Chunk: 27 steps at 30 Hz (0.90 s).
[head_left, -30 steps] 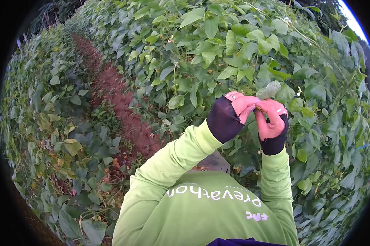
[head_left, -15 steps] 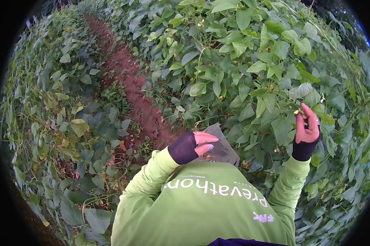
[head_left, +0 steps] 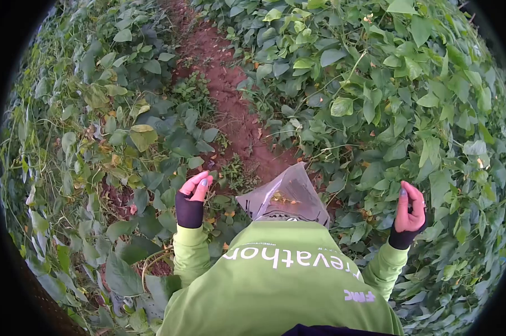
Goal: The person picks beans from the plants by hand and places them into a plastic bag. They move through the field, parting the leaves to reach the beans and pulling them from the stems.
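My left hand [head_left: 195,192], in a dark fingerless sleeve, is raised at the left bed with thumb and fingertips drawn together. Whatever may be in that pinch is too small to make out. Beside the leaves of the right bed [head_left: 370,129], my right hand [head_left: 411,208] has its thumb and forefinger nearly touching. Nothing can be clearly seen between them. At my chest hangs a clear plastic bag [head_left: 314,197], its mouth spread wide. Several small yellowish flowers [head_left: 282,197] lie inside it.
A reddish dirt path [head_left: 230,101] runs ahead between two dense beds of leafy climbing vines. Yellowing leaves [head_left: 143,136] dot the left bed [head_left: 85,112]. One pale flower [head_left: 368,18] stands on a stem in the right bed.
The view has swung left and down. My left hand has moved from over the bag to the left vines. My right hand has drawn away from the pale flower it was at.
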Tool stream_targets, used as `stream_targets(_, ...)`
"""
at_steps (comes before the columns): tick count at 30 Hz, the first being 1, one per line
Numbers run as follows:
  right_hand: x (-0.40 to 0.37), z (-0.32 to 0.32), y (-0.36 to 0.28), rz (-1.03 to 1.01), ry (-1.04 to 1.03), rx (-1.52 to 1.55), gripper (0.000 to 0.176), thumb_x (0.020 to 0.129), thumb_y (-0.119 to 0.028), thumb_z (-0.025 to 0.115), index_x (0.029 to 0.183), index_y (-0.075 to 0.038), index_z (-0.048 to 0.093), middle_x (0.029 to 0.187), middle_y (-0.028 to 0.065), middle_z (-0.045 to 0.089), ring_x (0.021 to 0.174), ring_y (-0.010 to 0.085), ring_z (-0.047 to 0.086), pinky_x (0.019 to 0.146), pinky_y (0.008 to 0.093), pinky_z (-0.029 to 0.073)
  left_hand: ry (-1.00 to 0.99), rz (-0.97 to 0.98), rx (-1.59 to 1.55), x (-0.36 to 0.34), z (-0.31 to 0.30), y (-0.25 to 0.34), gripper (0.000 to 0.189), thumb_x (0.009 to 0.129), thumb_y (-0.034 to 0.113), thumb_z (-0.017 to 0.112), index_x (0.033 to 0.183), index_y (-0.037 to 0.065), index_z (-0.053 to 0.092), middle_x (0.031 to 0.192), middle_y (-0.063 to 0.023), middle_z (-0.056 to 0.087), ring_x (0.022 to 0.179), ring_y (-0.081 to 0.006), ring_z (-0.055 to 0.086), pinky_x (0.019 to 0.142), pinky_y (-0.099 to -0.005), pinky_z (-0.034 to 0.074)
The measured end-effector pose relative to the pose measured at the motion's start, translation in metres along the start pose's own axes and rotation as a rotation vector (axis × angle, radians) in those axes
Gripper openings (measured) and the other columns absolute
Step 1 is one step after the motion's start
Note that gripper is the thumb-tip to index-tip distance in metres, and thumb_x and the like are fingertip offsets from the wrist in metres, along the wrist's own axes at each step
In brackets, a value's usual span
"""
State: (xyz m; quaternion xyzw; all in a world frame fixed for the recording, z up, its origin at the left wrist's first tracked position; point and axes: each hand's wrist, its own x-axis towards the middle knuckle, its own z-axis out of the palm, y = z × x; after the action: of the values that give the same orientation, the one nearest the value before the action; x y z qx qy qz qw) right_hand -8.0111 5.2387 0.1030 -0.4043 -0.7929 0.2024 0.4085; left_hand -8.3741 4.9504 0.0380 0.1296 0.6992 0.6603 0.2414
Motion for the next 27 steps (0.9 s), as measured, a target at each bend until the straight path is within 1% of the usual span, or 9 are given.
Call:
stream_targets(4, 0.009, 0.051, -0.040, -0.076, -0.111, 0.127, 0.018, 0.085, 0.001, 0.064, 0.103, -0.001, 0.068, 0.099, 0.0134, 0.068, 0.091, 0.0239, 0.063, 0.081, 0.0314, 0.049, -0.129, 0.115, 0.065, 0.030, 0.023, 0.015, 0.022, 0.092, 0.009, 0.062, 0.112, 0.001, 0.067, 0.101, -0.0059, 0.067, 0.093, -0.0122, 0.062, 0.084, -0.0251, 0.047)
stream_targets(10, 0.049, 0.087, -0.052, -0.190, -0.144, 0.204, 0.019, 0.084, 0.003, 0.063, 0.103, 0.000, 0.068, 0.099, 0.0133, 0.068, 0.091, 0.0247, 0.063, 0.084, 0.0320, 0.048, -0.392, 0.680, 0.296, 0.094, 0.118, 0.077, 0.022, 0.086, 0.007, 0.068, 0.107, 0.003, 0.070, 0.103, -0.0100, 0.067, 0.095, -0.0176, 0.060, 0.082, -0.0290, 0.047)
stream_targets(15, 0.117, 0.118, -0.039, -0.237, -0.020, 0.255, 0.021, 0.085, 0.004, 0.063, 0.105, 0.000, 0.067, 0.099, 0.0136, 0.067, 0.086, 0.0220, 0.064, 0.078, 0.0301, 0.050, -0.564, 0.632, 0.109, 0.155, 0.236, 0.136, 0.028, 0.084, 0.009, 0.070, 0.112, 0.001, 0.068, 0.103, -0.0100, 0.065, 0.088, -0.0154, 0.063, 0.078, -0.0268, 0.050)
stream_targets(16, 0.136, 0.125, -0.036, -0.223, 0.020, 0.290, 0.022, 0.085, 0.005, 0.063, 0.106, 0.000, 0.067, 0.102, 0.0134, 0.067, 0.086, 0.0199, 0.064, 0.077, 0.0287, 0.050, -0.547, 0.703, 0.131, 0.173, 0.263, 0.144, 0.035, 0.084, 0.014, 0.072, 0.116, 0.003, 0.065, 0.100, -0.0083, 0.065, 0.087, -0.0150, 0.063, 0.076, -0.0268, 0.050)
stream_targets(20, 0.223, 0.155, -0.011, -0.212, 0.128, 0.343, 0.038, 0.085, 0.006, 0.061, 0.122, -0.001, 0.060, 0.122, 0.0153, 0.059, 0.089, 0.0181, 0.064, 0.074, 0.0274, 0.052, -0.451, 0.812, 0.287, 0.230, 0.361, 0.175, 0.064, 0.076, 0.033, 0.081, 0.124, -0.001, 0.057, 0.087, -0.0090, 0.062, 0.069, -0.0129, 0.059, 0.063, -0.0274, 0.048)
stream_targets(21, 0.244, 0.161, -0.009, -0.221, 0.133, 0.344, 0.038, 0.085, 0.006, 0.061, 0.122, -0.001, 0.060, 0.122, 0.0153, 0.059, 0.089, 0.0181, 0.064, 0.074, 0.0274, 0.052, -0.435, 0.852, 0.252, 0.245, 0.384, 0.176, 0.066, 0.073, 0.035, 0.082, 0.120, -0.003, 0.057, 0.074, -0.0060, 0.059, 0.061, -0.0116, 0.054, 0.057, -0.0272, 0.046)
stream_targets(24, 0.294, 0.175, 0.001, -0.149, 0.108, 0.472, 0.042, 0.084, 0.008, 0.060, 0.125, 0.000, 0.057, 0.126, 0.0161, 0.057, 0.091, 0.0192, 0.065, 0.072, 0.0271, 0.053, -0.544, 0.802, 0.217, 0.268, 0.421, 0.182, 0.049, 0.075, 0.034, 0.082, 0.104, 0.002, 0.059, 0.059, 0.0005, 0.053, 0.054, -0.0069, 0.048, 0.050, -0.0248, 0.040)
stream_targets(26, 0.317, 0.186, 0.014, -0.179, 0.044, 0.471, 0.041, 0.084, 0.008, 0.060, 0.124, 0.001, 0.056, 0.125, 0.0169, 0.057, 0.094, 0.0197, 0.065, 0.070, 0.0269, 0.053, -0.587, 0.732, 0.225, 0.276, 0.425, 0.192, 0.036, 0.079, 0.028, 0.079, 0.096, 0.003, 0.060, 0.061, 0.0005, 0.056, 0.056, -0.0057, 0.050, 0.051, -0.0237, 0.041)
stream_targets(27, 0.328, 0.192, 0.015, -0.244, 0.073, 0.460, 0.036, 0.084, 0.009, 0.060, 0.119, 0.002, 0.059, 0.116, 0.0169, 0.062, 0.089, 0.0207, 0.065, 0.071, 0.0282, 0.052, -0.626, 0.682, 0.183, 0.280, 0.424, 0.193, 0.031, 0.080, 0.025, 0.078, 0.095, 0.003, 0.060, 0.064, 0.0002, 0.058, 0.058, -0.0057, 0.052, 0.053, -0.0233, 0.042)
